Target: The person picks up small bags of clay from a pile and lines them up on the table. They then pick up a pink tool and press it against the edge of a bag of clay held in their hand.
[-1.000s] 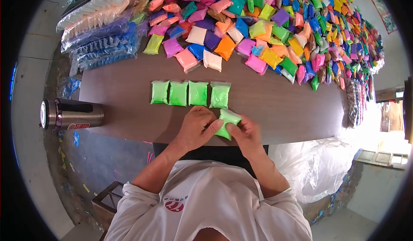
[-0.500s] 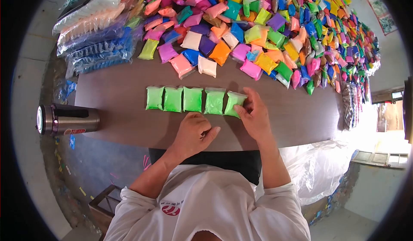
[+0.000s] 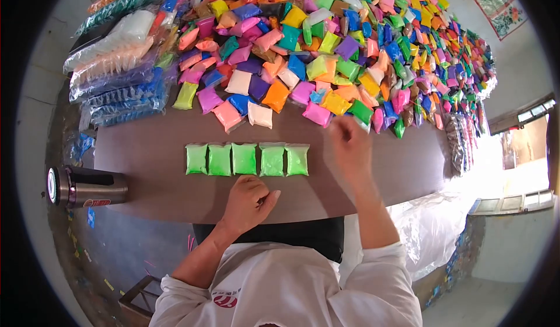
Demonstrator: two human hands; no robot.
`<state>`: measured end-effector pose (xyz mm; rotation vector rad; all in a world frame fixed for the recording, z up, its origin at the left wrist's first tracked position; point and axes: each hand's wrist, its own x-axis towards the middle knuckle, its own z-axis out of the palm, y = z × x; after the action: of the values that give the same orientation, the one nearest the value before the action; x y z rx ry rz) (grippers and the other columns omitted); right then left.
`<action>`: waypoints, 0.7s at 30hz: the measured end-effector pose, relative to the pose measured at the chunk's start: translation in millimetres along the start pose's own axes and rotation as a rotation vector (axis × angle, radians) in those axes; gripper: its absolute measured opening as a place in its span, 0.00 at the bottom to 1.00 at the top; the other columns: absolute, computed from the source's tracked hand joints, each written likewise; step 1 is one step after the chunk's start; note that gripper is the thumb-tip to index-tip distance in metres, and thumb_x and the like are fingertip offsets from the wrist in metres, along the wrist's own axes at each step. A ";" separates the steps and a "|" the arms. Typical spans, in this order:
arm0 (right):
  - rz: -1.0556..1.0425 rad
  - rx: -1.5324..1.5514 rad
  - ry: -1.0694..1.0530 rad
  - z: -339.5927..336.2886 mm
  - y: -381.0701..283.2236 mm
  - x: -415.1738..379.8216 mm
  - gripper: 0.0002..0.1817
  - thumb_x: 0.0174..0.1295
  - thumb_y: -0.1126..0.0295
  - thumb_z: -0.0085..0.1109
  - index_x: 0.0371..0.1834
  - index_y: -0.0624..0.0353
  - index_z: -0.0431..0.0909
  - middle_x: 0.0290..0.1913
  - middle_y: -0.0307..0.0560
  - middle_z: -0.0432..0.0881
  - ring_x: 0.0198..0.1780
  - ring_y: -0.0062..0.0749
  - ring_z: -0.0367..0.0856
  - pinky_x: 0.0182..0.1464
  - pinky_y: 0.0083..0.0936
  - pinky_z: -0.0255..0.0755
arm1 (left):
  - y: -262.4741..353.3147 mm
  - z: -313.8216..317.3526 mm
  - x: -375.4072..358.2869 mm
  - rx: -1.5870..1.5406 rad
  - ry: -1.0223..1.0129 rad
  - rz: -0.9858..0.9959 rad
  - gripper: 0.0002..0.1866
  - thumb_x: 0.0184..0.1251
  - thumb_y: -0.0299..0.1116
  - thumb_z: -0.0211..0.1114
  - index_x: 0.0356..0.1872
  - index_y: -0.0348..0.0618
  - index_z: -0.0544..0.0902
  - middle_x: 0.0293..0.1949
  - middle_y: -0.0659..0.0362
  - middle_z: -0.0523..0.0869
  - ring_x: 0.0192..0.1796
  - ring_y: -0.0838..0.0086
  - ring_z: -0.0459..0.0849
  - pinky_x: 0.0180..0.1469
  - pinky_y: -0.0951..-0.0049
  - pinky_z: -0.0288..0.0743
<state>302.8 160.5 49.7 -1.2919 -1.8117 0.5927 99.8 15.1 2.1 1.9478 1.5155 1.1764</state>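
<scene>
Several light green packets (image 3: pixel 244 159) lie side by side in a row on the brown table (image 3: pixel 146 152). Just below the middle packet rests my left hand (image 3: pixel 249 201), its fingers curled in and the thumb pointing right; I see nothing in it. My right hand (image 3: pixel 352 146) is in the air to the right of the row, near the front edge of the heaped packets. It is blurred by motion, so its fingers and anything between them cannot be made out. The rightmost green packet (image 3: pixel 297 160) stands apart from both hands.
A big heap of small coloured packets (image 3: pixel 338 53) covers the back and right of the table. Stacked bagged packets (image 3: pixel 119 64) lie at the back left. A steel flask (image 3: pixel 96 187) lies at the left edge. Clear plastic sheeting (image 3: pixel 429 228) hangs at the lower right.
My right hand has let go of the rightmost green packet and moved up and right towards the heap. That packet now sits in line with the others. The whole view has shifted slightly.
</scene>
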 end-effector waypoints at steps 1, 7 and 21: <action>-0.011 -0.039 0.066 -6.4 -6.1 17.9 0.09 0.61 0.70 0.62 0.38 0.66 0.79 0.29 0.49 0.82 0.28 0.32 0.79 0.34 0.28 0.73 | 0.5 0.7 0.3 0.002 0.005 0.001 0.16 0.56 0.30 0.68 0.15 0.41 0.72 0.17 0.56 0.73 0.25 0.62 0.75 0.38 0.65 0.70; -0.310 -0.503 0.178 6.2 47.7 122.8 0.15 0.53 0.70 0.65 0.44 0.62 0.79 0.41 0.49 0.83 0.46 0.41 0.80 0.48 0.37 0.73 | 1.4 0.6 0.4 0.004 0.012 0.000 0.17 0.58 0.32 0.68 0.14 0.41 0.71 0.16 0.55 0.72 0.25 0.59 0.76 0.39 0.63 0.71; -0.023 -0.057 -0.401 -31.6 -17.6 28.6 0.24 0.44 0.73 0.70 0.49 0.55 0.80 0.45 0.48 0.81 0.45 0.34 0.81 0.44 0.29 0.75 | -4.7 -5.3 -2.0 -0.209 -0.023 -0.075 0.19 0.68 0.41 0.59 0.20 0.40 0.75 0.17 0.56 0.73 0.24 0.61 0.72 0.38 0.65 0.68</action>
<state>315.2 178.1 90.5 -1.2519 -2.1779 0.8385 92.7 13.9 0.8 1.7467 1.3822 1.2230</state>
